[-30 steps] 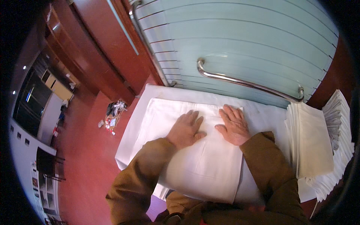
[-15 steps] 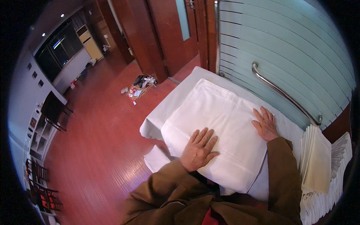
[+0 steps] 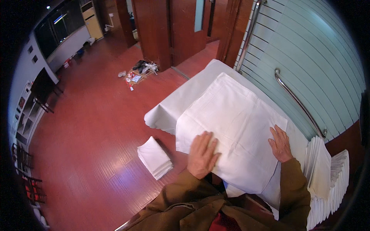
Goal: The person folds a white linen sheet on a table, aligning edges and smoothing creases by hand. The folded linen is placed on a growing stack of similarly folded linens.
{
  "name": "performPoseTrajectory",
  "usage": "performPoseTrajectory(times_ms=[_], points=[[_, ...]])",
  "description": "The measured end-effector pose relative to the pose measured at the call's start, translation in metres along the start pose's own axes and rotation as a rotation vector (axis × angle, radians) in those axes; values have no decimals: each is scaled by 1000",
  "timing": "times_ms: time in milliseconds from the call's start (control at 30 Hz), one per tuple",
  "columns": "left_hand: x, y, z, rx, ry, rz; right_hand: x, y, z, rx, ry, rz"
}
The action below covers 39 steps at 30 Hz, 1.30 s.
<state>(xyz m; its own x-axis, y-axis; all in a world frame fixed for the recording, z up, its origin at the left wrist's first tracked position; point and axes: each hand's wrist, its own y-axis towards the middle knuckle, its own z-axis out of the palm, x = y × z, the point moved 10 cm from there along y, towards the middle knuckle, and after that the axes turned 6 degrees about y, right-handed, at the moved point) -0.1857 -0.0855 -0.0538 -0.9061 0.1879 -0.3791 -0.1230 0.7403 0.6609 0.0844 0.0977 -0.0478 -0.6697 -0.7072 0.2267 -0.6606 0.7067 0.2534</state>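
Observation:
A white folded cloth [image 3: 239,119] lies spread over a table with a white tablecloth [image 3: 167,111]. My left hand [image 3: 202,155] is flat over its near left part, fingers stretched and a little blurred; whether the palm presses down I cannot tell. Close to the cloth's right edge rests my right hand [image 3: 280,144], open, fingers pointing away from me. Neither hand grips anything. Faint creases run across the cloth. To the left, lower than the tabletop, sits a small stack of folded white cloths [image 3: 155,158].
Stacks of folded white cloths [image 3: 319,169] stand at the right end. Behind the table is a frosted glass panel [image 3: 308,50] with a metal handle [image 3: 300,104]. A pile of litter [image 3: 138,73] lies on the red floor near a wooden door [image 3: 187,34]. Dark chairs [image 3: 32,188] line the left.
My view has shifted, bringing the small stack at left fully into sight. My left hand has slid toward the cloth's left edge; my right hand has come nearer to me along its right side.

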Motion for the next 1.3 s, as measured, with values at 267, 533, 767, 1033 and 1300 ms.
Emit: performPoseTrajectory(times_ms=[267, 533, 767, 1033, 1300], points=[[87, -57, 5, -196, -212, -428, 33, -53, -8, -19, 12, 83], [121, -166, 141, 337, -931, -1008, 72, -111, -25, -108, 149, 240], [84, -208, 185, 621, -1218, -1314, 110, -166, -38, -402, 400, 291], [76, -205, 203, 529, -1497, -1360, 117, -212, 83, 48, 706, 668], [111, -224, 220, 382, -1567, -1101, 69, -241, 152, -365, 420, 376]])
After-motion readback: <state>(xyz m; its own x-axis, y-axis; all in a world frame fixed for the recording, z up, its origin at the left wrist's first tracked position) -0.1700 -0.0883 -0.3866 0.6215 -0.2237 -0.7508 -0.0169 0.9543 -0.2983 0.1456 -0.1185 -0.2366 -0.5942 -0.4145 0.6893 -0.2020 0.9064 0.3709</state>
